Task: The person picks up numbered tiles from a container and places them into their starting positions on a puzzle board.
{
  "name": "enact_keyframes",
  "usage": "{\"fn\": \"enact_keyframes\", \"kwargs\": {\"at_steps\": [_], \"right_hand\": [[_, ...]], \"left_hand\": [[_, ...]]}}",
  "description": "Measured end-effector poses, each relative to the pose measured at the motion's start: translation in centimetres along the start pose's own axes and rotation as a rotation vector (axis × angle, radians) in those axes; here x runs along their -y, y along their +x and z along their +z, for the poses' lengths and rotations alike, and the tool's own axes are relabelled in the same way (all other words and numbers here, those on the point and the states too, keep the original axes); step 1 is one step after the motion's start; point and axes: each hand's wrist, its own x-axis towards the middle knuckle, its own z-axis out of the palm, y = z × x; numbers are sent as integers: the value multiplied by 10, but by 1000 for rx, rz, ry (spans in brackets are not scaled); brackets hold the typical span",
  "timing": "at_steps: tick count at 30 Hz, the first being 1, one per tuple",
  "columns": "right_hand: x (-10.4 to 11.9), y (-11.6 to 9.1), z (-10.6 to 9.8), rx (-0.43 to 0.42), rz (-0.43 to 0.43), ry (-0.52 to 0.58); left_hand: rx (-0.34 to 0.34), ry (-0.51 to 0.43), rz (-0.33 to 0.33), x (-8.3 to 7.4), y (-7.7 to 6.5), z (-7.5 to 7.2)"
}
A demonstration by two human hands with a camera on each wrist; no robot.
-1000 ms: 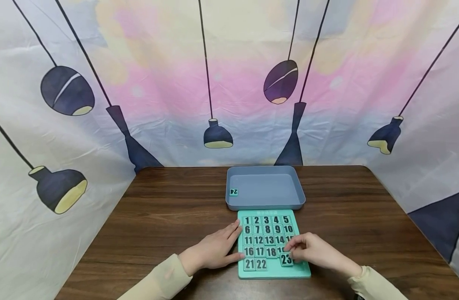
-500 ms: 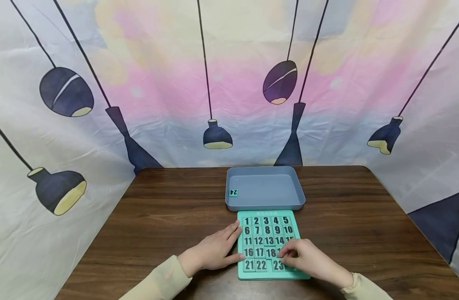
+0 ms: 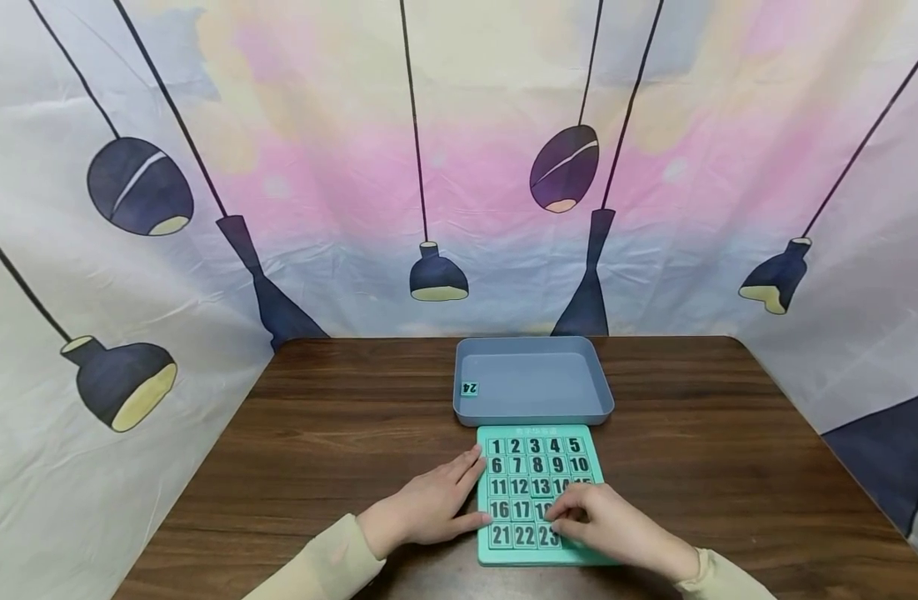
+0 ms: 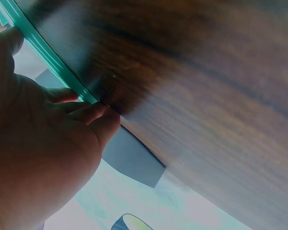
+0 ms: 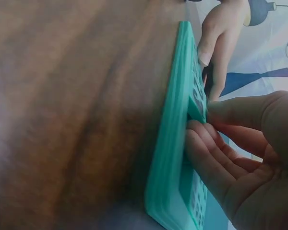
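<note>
A green number puzzle board (image 3: 519, 558) lies flat on the table, filled with rows of square numbered tiles. My left hand (image 3: 431, 507) rests along its left edge with fingers extended; in the left wrist view the fingertips (image 4: 105, 117) touch the green rim. At the bottom row, my right hand (image 3: 609, 525) pinches the right side of tile 23 (image 3: 547, 536), which sits beside tile 22 (image 3: 525, 536). From the right wrist view, thumb and fingers (image 5: 206, 143) meet at a tile's edge over an open recess. That hand covers tile 19's place and partly hides tile 18.
Behind the board stands a blue-grey tray (image 3: 534, 421), with tile 24 (image 3: 470, 389) lying upside down at its left side. The brown wooden table (image 3: 339, 417) stretches out on both sides. A cloth printed with lamps (image 3: 354, 192) hangs behind the table.
Tile 23 has moved left and down from above the board into the bottom row against tile 22. My right hand has travelled left with it; the left hand stays at the board's edge.
</note>
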Motion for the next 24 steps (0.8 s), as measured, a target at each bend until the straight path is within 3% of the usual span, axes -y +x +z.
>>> {"fn": "enact_keyframes", "kwargs": {"at_steps": [4, 9, 18, 24], "right_hand": [[3, 9, -11, 29, 24, 5], [6, 36, -35, 4, 35, -64], [8, 107, -90, -49, 18, -107], [13, 153, -103, -21, 32, -150]], "left_hand": [[-5, 0, 2, -1, 0, 0], [-8, 2, -2, -1, -1, 0], [2, 3, -4, -1, -3, 0], [-6, -1, 10, 0, -2, -1]]}}
